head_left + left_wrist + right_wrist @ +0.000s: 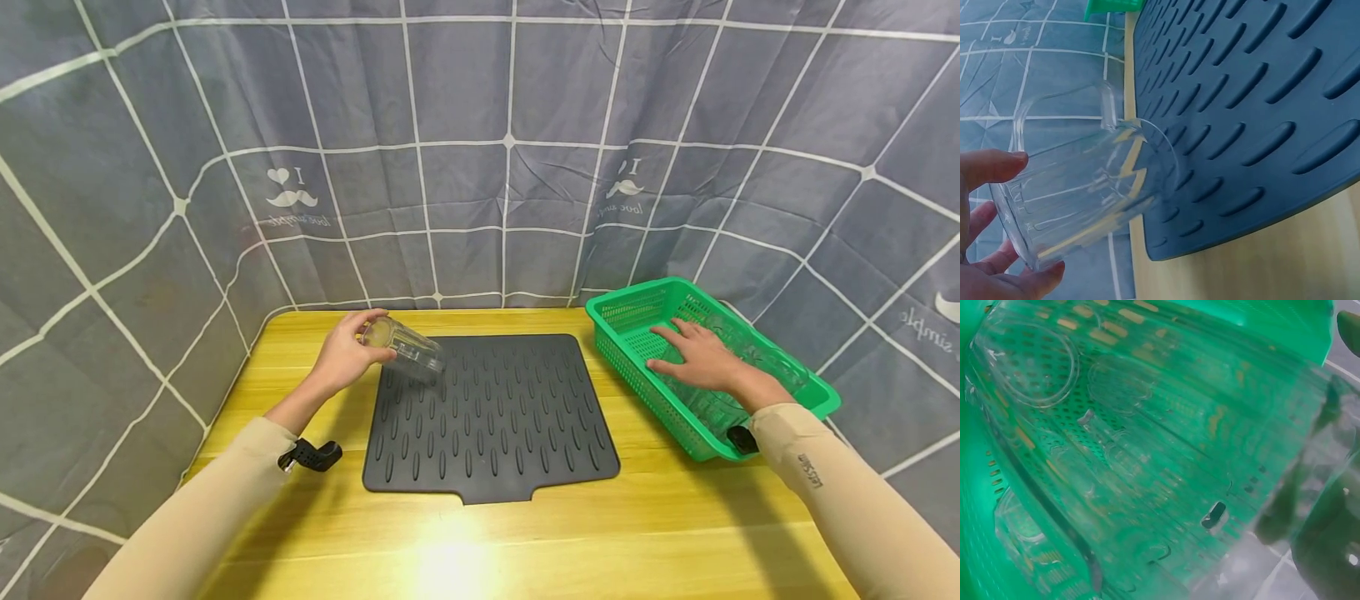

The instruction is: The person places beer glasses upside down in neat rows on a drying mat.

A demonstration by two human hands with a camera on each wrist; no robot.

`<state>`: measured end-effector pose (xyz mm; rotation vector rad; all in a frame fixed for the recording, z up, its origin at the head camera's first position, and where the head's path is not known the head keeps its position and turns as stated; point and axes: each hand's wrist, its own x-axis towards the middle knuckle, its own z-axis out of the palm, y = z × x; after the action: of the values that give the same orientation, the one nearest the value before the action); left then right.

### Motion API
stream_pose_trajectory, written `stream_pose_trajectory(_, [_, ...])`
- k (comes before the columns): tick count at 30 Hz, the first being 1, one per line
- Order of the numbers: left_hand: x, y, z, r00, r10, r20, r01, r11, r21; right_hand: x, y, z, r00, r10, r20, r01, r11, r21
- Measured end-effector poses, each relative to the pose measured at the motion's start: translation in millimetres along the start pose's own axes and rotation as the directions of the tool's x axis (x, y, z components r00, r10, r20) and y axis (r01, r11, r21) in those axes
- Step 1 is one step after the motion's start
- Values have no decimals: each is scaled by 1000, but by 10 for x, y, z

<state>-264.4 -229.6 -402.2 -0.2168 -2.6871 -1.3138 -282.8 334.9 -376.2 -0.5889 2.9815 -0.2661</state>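
Observation:
My left hand (348, 354) grips a clear glass mug (412, 354) around its base, thumb on one side and fingers on the other. The mug is tilted, its mouth towards the dark ribbed mat (495, 417) and over that mat's far left corner. Its handle shows in the left wrist view. Over the green basket (637, 396) at the right, my right hand (701, 358) has its fingers and thumb spread. Clear glassware (768, 362) lies in the basket beneath and beside this hand. Close up in the right wrist view, a ribbed clear glass (1166, 444) reaches almost to the fingers.
The mat lies on a yellow wooden table (450, 542), with a short tab at its near edge. A grey curtain (465, 192) with white grid lines hangs behind and at both sides. The basket has perforated walls and stands near the curtain on the right.

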Motion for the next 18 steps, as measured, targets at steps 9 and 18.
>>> stream_pose_trajectory(9, [95, 47, -67, 999, 36, -6, -35, 996, 88, 52, -14, -12, 1000, -8, 29, 8, 1000, 26])
stream_pose_trajectory(18, [216, 108, -19, 999, 47, 26, -51, 987, 150, 1, 12, 57, 1000, -8, 8, 8, 1000, 23])
